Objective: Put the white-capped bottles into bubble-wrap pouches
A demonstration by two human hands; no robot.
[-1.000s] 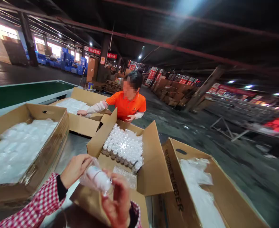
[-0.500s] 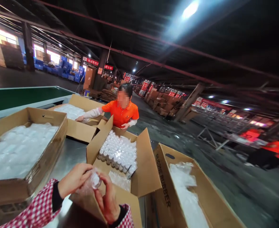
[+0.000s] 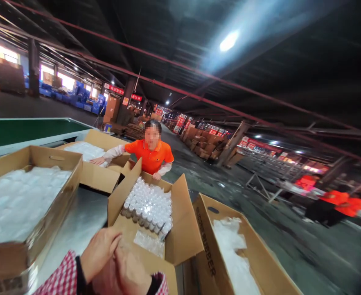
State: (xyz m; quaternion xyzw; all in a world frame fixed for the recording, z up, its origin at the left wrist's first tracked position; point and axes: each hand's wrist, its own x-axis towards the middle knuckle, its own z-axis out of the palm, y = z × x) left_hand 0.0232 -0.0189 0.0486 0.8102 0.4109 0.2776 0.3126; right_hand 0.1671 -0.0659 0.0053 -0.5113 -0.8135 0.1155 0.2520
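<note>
My left hand [image 3: 100, 255] and my right hand [image 3: 131, 275] sit close together at the bottom of the view, over the front flap of an open cardboard box [image 3: 180, 221]. Whatever lies between them is hidden. Inside that box stand several rows of small white-capped bottles [image 3: 146, 205], packed upright, with a sheet of bubble wrap [image 3: 149, 243] in front of them. To my left, a carton [image 3: 47, 221] holds white items in plastic.
A person in an orange shirt [image 3: 150, 153] reaches into a plastic-filled carton [image 3: 102, 177]. A "Silicone Rubber" carton [image 3: 205, 241] stands on the right. These rest on a steel table [image 3: 73, 217] beside a green conveyor belt [image 3: 30, 131]. More orange-shirted workers [image 3: 334, 205] stand far right.
My hands have dropped lower and come together, and the plastic-wrapped bottle seen between them earlier is now out of sight. The view has tilted, and workers at the far right show more.
</note>
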